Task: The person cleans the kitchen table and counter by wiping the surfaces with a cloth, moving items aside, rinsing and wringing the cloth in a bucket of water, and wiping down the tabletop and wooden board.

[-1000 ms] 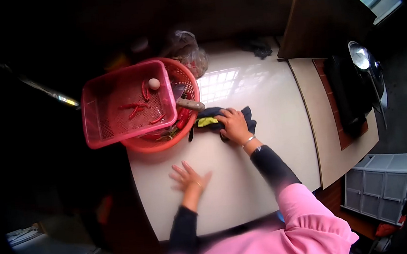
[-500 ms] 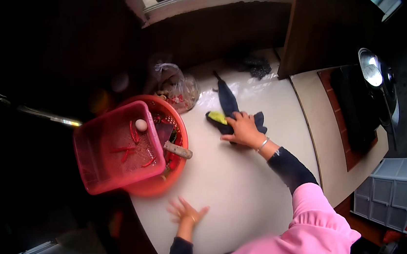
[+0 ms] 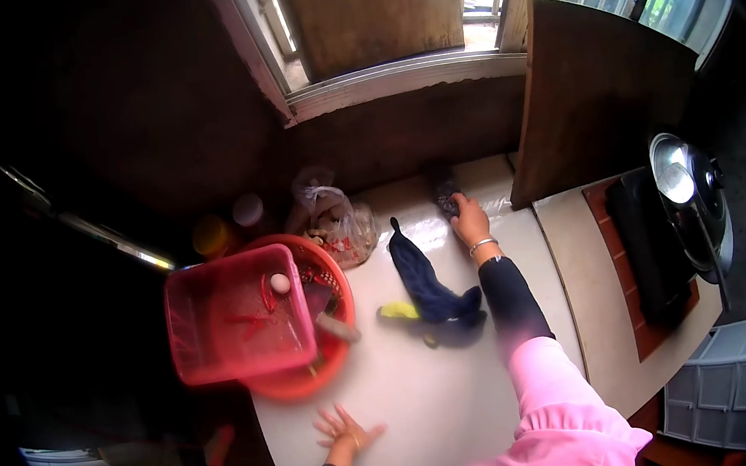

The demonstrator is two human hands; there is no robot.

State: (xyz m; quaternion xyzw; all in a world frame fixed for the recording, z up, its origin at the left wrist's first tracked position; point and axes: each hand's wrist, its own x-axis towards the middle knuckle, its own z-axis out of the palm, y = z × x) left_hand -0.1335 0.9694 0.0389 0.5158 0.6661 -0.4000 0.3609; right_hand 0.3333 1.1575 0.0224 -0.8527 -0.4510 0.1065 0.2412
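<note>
My right hand (image 3: 470, 222) reaches to the back of the white table (image 3: 391, 415), its fingers closed on a dark crumpled plastic bag (image 3: 450, 197). Nearer to me lies a dark blue cloth (image 3: 427, 286) with a yellow-green patch (image 3: 398, 311), touched by neither hand. My left hand (image 3: 346, 433) rests with spread fingers near the table's left edge, holding nothing. Behind it sits a red basket (image 3: 342, 281) with a pink tray (image 3: 242, 362) on top. The tray holds an egg (image 3: 280, 283) and red chillies (image 3: 247, 320). A knife handle (image 3: 338, 327) sticks out of the basket.
A clear plastic bag of food (image 3: 342, 233) stands behind the basket, near two jars. Upright wooden board (image 3: 601, 85) rises at the back right. Farther right are a dark folded item (image 3: 648, 247), a pan with a lid (image 3: 692, 193) and a grey rack (image 3: 733, 382).
My right hand has let go of the blue cloth and moved back to the dark plastic bag. The cloth lies more stretched out. My left hand stays spread on the table. The view has tilted upward.
</note>
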